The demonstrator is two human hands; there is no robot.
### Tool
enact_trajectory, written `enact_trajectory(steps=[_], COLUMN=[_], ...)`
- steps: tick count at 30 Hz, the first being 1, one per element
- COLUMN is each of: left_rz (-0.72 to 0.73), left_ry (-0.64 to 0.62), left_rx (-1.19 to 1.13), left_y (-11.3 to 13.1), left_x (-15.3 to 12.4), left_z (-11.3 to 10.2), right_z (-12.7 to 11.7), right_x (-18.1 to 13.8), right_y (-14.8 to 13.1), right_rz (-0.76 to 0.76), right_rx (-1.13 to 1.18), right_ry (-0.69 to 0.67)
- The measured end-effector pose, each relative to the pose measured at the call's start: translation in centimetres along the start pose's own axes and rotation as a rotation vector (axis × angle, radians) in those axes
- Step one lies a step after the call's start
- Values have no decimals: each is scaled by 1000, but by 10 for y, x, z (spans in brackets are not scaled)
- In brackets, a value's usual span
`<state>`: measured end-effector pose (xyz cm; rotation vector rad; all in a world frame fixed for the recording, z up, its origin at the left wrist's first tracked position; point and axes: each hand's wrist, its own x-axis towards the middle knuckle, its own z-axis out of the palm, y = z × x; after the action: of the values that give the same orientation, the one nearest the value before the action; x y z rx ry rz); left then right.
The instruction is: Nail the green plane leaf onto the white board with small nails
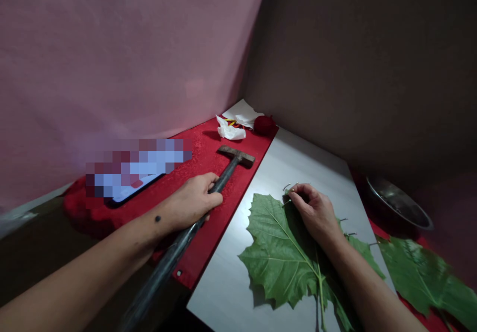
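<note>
My left hand [196, 199] is wrapped around the dark handle of a hammer [227, 173], whose rusty head lies over red cloth, pointing away from me. On the white board [223, 277] a large green leaf [278, 252] is spread, its stem towards me. My right hand [315, 207] pinches a thin nail [291, 191] by the leaf's far edge. Several other nails stick up around the leaf, one [351, 234] on its right side. The hand and forearm hide part of the leaf.
Red cloth [201, 138] lies left of the board, with a phone [134, 185] on it. Crumpled white tissue [231, 130] and a dark red ball [264, 124] sit in the far corner. To the right are a metal bowl [400, 204] and another leaf [421, 272]. Walls close off the back.
</note>
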<state>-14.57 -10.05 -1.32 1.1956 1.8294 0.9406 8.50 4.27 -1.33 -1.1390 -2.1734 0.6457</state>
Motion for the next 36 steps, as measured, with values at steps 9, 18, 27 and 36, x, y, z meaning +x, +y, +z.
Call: enact_trajectory(steps=[9,18,27,36], left_rz=[6,11,-62,108], left_ry=[-3,-1,-94,5], left_rx=[-24,-52,-271,-267], left_y=[-2,-3,9,17], left_x=[1,2,-5,-26], left_z=[1,1,-3,-3], right_z=[0,2,3,5], right_x=[1,1,2,2], right_y=[0,3,6,4], right_rz=[-12,-13,-40,-51], right_rx=[-11,10,26,89], right_ry=[5,7,8,26])
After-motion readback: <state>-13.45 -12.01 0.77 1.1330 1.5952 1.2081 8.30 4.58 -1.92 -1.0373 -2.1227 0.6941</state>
